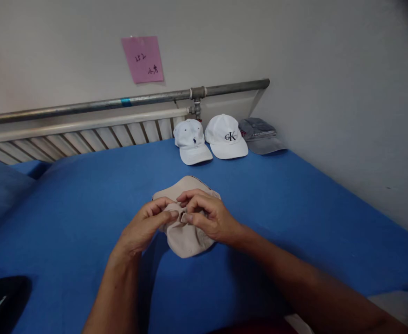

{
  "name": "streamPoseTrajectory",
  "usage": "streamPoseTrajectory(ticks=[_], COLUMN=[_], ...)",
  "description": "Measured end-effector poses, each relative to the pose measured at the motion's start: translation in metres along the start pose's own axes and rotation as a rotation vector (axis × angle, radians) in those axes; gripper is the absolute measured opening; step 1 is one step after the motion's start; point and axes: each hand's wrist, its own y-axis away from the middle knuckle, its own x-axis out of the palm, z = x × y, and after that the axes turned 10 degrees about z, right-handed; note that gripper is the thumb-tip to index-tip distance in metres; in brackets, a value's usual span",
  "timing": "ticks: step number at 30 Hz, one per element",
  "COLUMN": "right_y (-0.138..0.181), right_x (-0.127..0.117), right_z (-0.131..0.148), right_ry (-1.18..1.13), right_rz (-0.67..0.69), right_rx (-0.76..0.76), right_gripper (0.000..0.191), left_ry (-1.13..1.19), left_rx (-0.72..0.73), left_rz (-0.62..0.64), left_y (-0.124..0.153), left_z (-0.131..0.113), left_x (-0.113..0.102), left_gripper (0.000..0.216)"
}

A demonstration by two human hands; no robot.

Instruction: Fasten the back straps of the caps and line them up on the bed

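A beige baseball cap (187,240) is held over the blue cover, its brim pointing away from me. My left hand (148,222) pinches the cap's back strap from the left, thumb on top. From the right, my right hand (210,215) grips the strap beside a small buckle (182,215), fingers bent and closed. Parts of the strap and the cap's crown are hidden behind my fingers.
At the back stand a white cap with a small dark emblem (191,139), a white cap with letters (226,137) and a grey cap (262,135). Behind them are a radiator (85,134), a metal pipe (95,105) and a wall with a pink note (143,59). A dark object (3,299) lies at lower left.
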Motion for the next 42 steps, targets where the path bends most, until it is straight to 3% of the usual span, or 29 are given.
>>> streamPoseTrajectory(ticks=[21, 29, 38, 42], right_y=[-0.001, 0.0, 0.0, -0.001], right_x=[0.006, 0.009, -0.006, -0.01], right_z=[-0.007, -0.009, -0.012, -0.013], right_ry=[0.169, 0.298, 0.27, 0.262], right_rz=[-0.139, -0.113, 0.055, 0.056], right_rx=[-0.02, -0.104, -0.062, -0.058], right_gripper=[0.015, 0.015, 0.008, 0.005], left_ry=[-0.017, -0.076, -0.097, -0.091], left_rx=[-0.033, -0.059, -0.034, -0.023], left_rz=[-0.098, -0.112, -0.116, -0.129], left_y=[-0.003, -0.003, -0.004, -0.004], left_z=[-0.002, -0.002, -0.001, -0.002], left_x=[0.008, 0.012, 0.01, 0.011], left_gripper=[0.016, 0.023, 0.021, 0.02])
